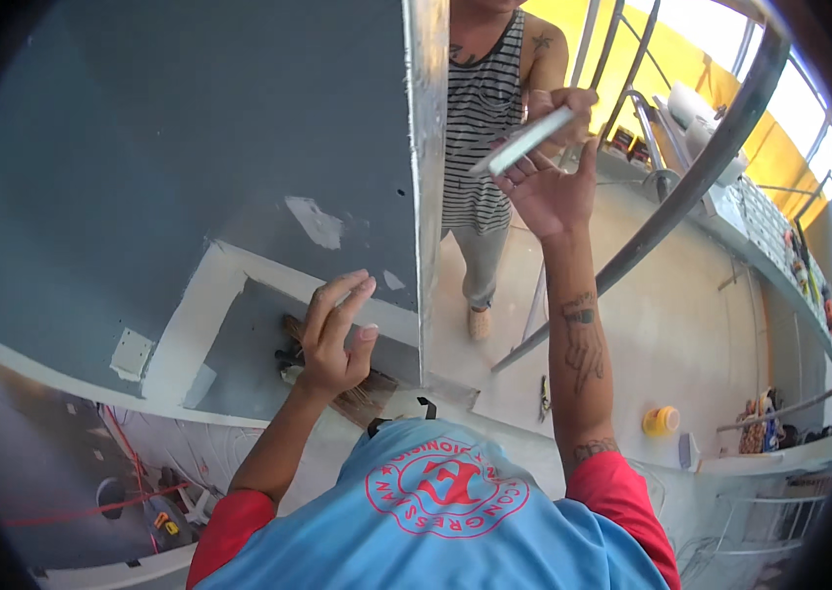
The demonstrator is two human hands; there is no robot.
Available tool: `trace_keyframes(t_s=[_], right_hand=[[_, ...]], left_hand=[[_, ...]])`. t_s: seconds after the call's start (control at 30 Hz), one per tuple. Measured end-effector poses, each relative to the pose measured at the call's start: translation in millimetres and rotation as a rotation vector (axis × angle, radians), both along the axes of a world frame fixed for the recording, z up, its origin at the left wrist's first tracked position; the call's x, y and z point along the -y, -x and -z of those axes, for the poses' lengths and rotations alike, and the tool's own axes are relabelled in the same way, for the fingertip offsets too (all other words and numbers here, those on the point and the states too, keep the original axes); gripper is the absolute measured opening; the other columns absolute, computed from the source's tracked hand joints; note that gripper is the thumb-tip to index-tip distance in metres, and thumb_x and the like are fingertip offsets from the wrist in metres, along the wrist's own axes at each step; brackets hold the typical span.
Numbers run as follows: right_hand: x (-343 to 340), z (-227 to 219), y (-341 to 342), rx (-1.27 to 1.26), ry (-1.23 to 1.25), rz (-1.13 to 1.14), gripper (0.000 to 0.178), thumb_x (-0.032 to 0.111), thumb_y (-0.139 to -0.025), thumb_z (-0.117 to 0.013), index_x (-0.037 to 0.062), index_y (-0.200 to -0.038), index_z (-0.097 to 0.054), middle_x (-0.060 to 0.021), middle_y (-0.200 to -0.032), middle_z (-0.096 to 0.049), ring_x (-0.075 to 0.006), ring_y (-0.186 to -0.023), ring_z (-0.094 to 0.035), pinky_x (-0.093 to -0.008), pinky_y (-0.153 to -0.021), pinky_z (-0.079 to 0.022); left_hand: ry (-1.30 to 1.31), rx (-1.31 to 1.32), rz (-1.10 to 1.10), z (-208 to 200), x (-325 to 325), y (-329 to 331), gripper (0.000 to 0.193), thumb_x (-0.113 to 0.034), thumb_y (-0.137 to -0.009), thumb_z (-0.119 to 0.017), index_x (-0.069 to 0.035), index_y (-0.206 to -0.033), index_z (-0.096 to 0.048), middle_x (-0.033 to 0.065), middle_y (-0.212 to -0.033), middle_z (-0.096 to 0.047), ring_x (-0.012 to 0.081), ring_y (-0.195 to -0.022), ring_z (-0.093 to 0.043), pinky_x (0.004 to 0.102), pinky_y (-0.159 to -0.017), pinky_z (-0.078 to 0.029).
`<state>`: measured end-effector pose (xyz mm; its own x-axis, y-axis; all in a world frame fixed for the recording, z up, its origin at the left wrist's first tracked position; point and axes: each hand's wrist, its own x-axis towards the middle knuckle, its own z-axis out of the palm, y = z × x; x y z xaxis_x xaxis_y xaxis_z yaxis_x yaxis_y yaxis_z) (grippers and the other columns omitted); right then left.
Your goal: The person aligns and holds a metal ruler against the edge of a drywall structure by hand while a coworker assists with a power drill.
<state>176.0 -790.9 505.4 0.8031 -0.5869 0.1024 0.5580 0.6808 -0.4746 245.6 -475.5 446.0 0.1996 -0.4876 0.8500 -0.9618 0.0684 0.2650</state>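
Observation:
My left hand [339,334] hovers by the grey panel [190,147], fingers apart and slightly bent, with nothing in them. Stretched out beyond the panel's metal edge [426,177], my right hand [555,197] has its palm up and its thumb spread. Over its fingers lies a flat, pale, narrow piece [531,141], perhaps a putty blade; its exact kind cannot be made out. A co-worker's hand [573,103] grips the far end of that piece. My fingers appear to touch its lower end without closing round it.
The co-worker in a striped top [475,118] stands just past the panel's edge. A curved metal rail [671,216] runs beside my right arm. On the floor are a yellow tub [661,422] and a slim tool [545,398]. A ledge with tools [809,265] stretches along the right.

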Motion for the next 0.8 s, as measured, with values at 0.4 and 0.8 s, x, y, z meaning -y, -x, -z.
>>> trace_keyframes(t_s=[0.4,0.8], right_hand=[[-89.9,4.7,20.3,-0.077,0.890,0.430,0.050,0.021,-0.097,-0.048,0.0000,-0.138,-0.031,-0.0158,-0.131,-0.048,-0.0268,-0.124,-0.049,-0.0428,-0.103,-0.046],[-139.2,-7.1,6.6,0.025,0.189,0.122,0.093,0.077,-0.088,-0.018,0.0091,-0.152,-0.016,-0.0161,-0.144,-0.038,-0.0231,-0.109,-0.051,-0.0348,-0.091,-0.042]], left_hand=[[0.123,-0.315,0.153,-45.0,37.3,6.6,0.096,-0.036,-0.069,-0.086,0.007,-0.135,-0.030,0.0171,-0.114,-0.048,0.0296,-0.103,-0.053,0.0386,-0.088,-0.048],[0.020,0.578,-0.278,-78.8,40.4,-42.0,0.032,-0.024,-0.083,-0.071,-0.015,-0.113,-0.063,0.0021,-0.107,-0.057,0.0225,-0.103,-0.055,0.0427,-0.091,-0.045]])
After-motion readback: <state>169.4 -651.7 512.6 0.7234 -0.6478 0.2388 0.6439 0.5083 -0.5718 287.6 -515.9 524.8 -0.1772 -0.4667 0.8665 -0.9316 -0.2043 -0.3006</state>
